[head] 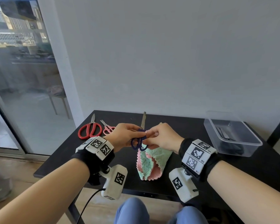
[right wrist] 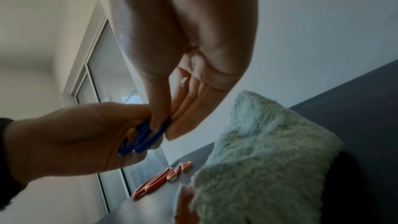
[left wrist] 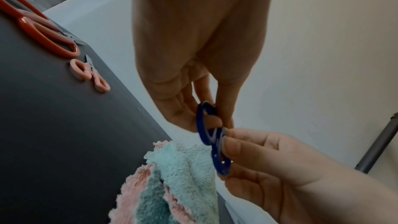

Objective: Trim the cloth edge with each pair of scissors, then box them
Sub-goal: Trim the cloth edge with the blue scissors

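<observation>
Both hands hold small blue-handled scissors [head: 138, 143] just above the table. My left hand [head: 135, 130] pinches the upper handle ring [left wrist: 205, 118] between thumb and fingers. My right hand [head: 149, 137] pinches the lower ring [left wrist: 221, 161] between thumb and fingertips. A grey blade [head: 143, 120] sticks out beyond the hands; I cannot tell whether it belongs to these scissors. A folded green and pink fluffy cloth [head: 152, 164] lies on the black table [head: 200, 175] under the hands. In the right wrist view the blue scissors [right wrist: 142, 139] sit between the two hands, beside the cloth [right wrist: 258, 159].
Large red-handled scissors [head: 90, 130] and small pink-handled scissors [head: 107, 128] lie shut at the table's back left. A clear plastic box [head: 242, 143] with dark things inside stands at the right. A glass door is to the left, a wall behind.
</observation>
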A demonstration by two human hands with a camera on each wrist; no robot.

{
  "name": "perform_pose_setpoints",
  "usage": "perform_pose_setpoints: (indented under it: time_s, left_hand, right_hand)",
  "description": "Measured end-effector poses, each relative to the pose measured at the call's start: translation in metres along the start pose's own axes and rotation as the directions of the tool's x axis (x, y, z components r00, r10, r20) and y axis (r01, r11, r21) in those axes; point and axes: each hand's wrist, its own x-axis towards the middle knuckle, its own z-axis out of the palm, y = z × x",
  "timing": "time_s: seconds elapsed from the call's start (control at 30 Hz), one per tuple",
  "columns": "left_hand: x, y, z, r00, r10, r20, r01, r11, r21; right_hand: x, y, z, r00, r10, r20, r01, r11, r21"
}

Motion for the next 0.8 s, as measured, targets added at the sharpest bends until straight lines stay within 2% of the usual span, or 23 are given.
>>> perform_pose_setpoints:
  time_s: [0.47,0.8]
  left_hand:
    - [0.009,-0.003,-0.009,0.997,0.029,0.074,-0.031,0.999,0.038]
    - [0.011,-0.010,-0.023,0.995,-0.034,0.089,0.029,0.998,0.063]
  right_hand:
    - [0.003,0.012,-0.008,0.996,-0.002,0.084,0.003,1.000,-0.014]
    - [0.006,0.010,-0.014,0.995,0.007,0.097,-0.001,0.998,-0.061]
